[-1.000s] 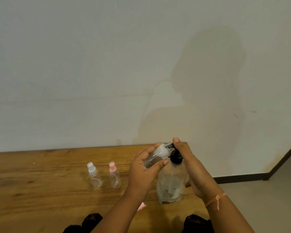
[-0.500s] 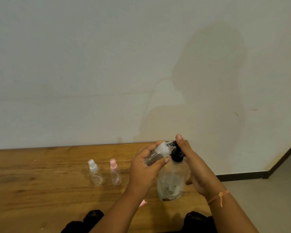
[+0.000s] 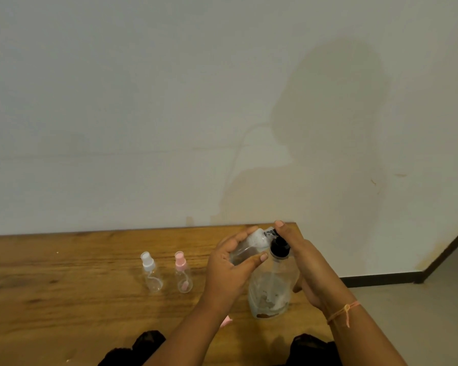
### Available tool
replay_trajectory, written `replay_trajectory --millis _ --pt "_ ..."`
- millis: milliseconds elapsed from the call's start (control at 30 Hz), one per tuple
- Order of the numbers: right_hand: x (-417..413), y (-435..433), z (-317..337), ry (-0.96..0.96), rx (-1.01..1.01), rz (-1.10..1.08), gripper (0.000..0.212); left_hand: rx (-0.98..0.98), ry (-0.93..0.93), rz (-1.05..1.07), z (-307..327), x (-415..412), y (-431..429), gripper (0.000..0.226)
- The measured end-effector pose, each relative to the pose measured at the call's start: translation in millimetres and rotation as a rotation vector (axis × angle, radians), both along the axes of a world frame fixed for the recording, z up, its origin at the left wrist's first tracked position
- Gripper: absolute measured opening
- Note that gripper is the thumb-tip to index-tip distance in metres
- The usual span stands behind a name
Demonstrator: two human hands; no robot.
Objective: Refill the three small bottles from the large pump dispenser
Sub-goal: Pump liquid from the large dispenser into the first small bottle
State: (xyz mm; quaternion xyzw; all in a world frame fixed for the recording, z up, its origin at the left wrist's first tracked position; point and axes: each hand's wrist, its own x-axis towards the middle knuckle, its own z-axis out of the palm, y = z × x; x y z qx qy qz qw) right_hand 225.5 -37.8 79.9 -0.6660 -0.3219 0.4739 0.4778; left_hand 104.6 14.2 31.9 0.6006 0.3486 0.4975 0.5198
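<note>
A large clear pump dispenser (image 3: 271, 291) with a black pump head (image 3: 278, 249) stands on the wooden table (image 3: 64, 299). My left hand (image 3: 230, 270) grips a small clear bottle (image 3: 249, 247), tilted with its mouth at the pump spout. My right hand (image 3: 304, 262) lies along the dispenser's right side, its forefinger pressing on the pump top. Two more small bottles stand upright to the left: one with a white spray cap (image 3: 150, 273), one with a pink spray cap (image 3: 183, 273). A pink cap (image 3: 225, 321) peeks out beneath my left forearm.
The table ends just right of the dispenser, with grey floor (image 3: 421, 313) beyond. A plain wall (image 3: 169, 114) rises right behind the table's far edge. Dark clothing (image 3: 143, 347) shows at the bottom of the view.
My hands and the held bottle keep the same pose at the pump; the forefinger stays on the pump head. The view has shifted slightly.
</note>
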Motion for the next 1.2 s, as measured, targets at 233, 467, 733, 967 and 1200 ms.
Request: replay_trajectory --millis 233,467,733,967,1200 --pt "-1.7 -3.5 3.2 0.051 0.017 0.027 0.063 -0.004 -0.056 -0.028 2.7 1.2 0.0 0.042" --pt "-2.2 -1.7 1.7 0.008 0.038 -0.002 0.058 -0.016 -0.020 -0.020 1.3 0.7 -0.2 0.043" --pt "-3.4 -3.0 4.0 -0.002 0.056 -0.003 0.037 -0.016 -0.026 -0.009 3.3 -0.4 -1.1 0.045" --pt "-1.0 -1.6 4.6 0.034 0.010 0.027 0.058 0.004 -0.026 0.003 4.2 0.6 -0.1 0.045" --pt "0.8 0.0 -0.1 0.015 -0.015 0.016 0.071 -0.033 -0.045 -0.012 1.2 0.3 -2.1 0.047"
